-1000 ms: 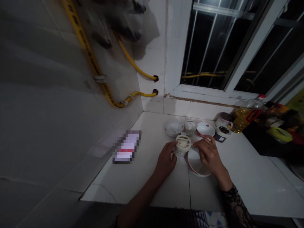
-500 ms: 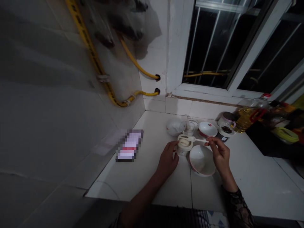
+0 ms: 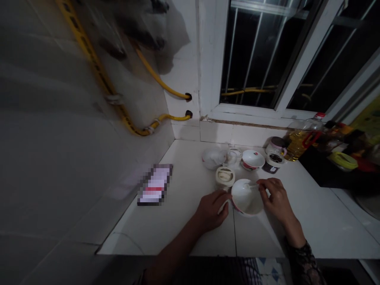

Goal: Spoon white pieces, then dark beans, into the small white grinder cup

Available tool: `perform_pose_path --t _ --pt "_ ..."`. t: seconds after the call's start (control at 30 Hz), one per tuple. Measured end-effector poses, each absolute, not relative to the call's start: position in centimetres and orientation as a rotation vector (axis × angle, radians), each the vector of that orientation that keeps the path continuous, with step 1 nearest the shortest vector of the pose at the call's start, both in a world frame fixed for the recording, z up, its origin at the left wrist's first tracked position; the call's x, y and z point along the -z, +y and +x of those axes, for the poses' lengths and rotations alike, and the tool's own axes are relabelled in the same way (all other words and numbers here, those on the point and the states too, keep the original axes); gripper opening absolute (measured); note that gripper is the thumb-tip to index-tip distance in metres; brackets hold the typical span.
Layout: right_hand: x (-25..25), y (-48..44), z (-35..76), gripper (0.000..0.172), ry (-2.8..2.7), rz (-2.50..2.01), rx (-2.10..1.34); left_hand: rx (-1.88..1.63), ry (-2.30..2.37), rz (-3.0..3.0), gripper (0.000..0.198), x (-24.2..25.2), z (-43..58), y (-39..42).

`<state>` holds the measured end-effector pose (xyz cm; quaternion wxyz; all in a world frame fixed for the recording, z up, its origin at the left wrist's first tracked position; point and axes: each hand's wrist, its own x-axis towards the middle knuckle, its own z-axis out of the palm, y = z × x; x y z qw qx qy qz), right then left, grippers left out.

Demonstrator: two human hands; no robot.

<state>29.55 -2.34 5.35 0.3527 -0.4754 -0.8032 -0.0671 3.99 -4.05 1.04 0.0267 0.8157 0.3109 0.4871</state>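
A white bowl with a red rim band stands on the white counter in front of me. My right hand pinches a small white spoon whose tip reaches into the bowl. My left hand rests curled at the bowl's left side, fingers closed round a small white piece I cannot make out. Just behind the bowl stands a small open white jar, with neither hand on it.
Behind the jar stand two more bowls, a small glass, a dark jar and an oil bottle. A phone lies at left. A black stove is at right; yellow hoses run along the wall.
My left hand left the jar and came back to the bowl's left side. My right hand brought the spoon from over the jar down into the bowl. The view shifted slightly.
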Motion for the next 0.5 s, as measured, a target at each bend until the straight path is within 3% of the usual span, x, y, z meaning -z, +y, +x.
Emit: perform_pose_path --t 0.13,0.27,0.37,0.5 --pt "-5.4 -2.9 28.2 0.020 -2.188 -1.202 0.204 -1.257 1.009 2.623 0.031 -0.4 4.2 -4.0" --pt "-6.4 -4.3 27.4 0.019 -2.290 -1.169 -0.002 -1.000 1.060 2.621 0.038 0.2 4.3 -3.7" --pt "-7.0 -5.1 27.7 0.017 -2.287 -1.171 -0.076 -0.952 1.093 2.606 0.038 0.4 4.4 -3.5" --pt "-6.6 -5.0 28.5 0.017 -2.195 -1.196 0.116 -0.990 1.074 2.585 0.039 0.8 4.6 -3.5"
